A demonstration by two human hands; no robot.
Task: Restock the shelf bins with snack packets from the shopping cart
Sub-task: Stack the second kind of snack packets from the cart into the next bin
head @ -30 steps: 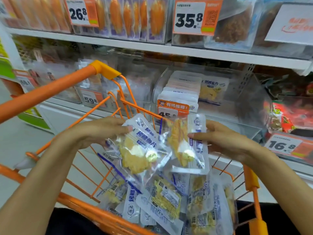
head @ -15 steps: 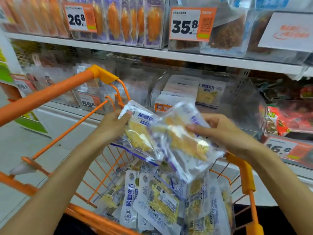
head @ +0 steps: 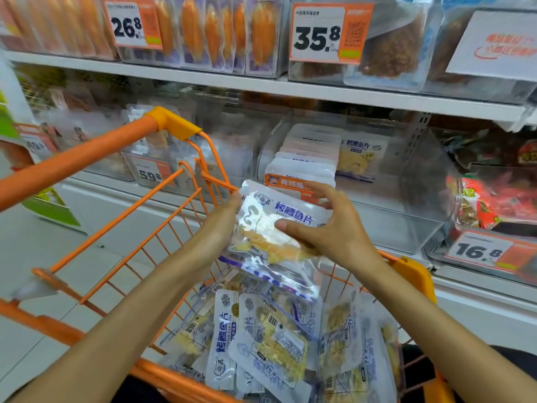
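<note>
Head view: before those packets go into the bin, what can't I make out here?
- Count in the held clear fish-snack packets: they overlap between the left hand and right hand.
- Clear plastic shelf bin: its price tag is covered by the packets and right hand.
- Orange wire shopping cart: near end cut off by the bottom edge, floor hidden under the loose packets.
- Left-hand bins: blurred.

Packets (head: 279, 228) now stacked together between hands (head: 328, 234)
</note>
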